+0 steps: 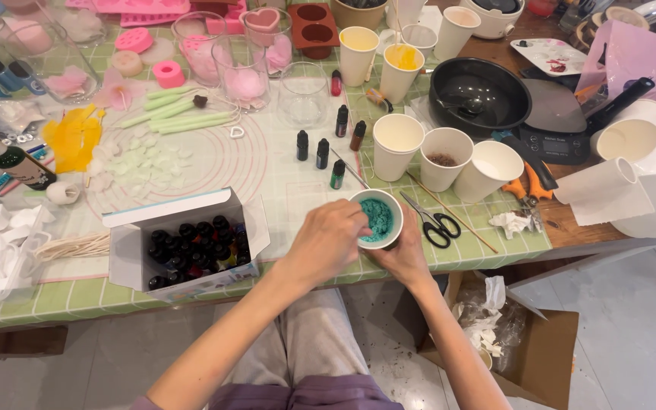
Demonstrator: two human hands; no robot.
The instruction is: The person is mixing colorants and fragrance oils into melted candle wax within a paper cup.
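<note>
Left hand (pixel 330 241) dips pinched fingers into a teal-filled paper cup (pixel 377 218) that the right hand (pixel 404 254) grips at the bench (pixel 77 292) edge.

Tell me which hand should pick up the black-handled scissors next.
Probably the right hand: it cups the paper cup of teal material just beside the scissors, though it must release first. The left hand sits farther away, fingers in the cup.

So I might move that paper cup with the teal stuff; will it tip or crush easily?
The paper cup looks thin-walled, so it probably dents under a hard squeeze. Only partly filled, it likely feels light and could tip if nudged; the right hand steadies it while the left hand reaches in.
</note>
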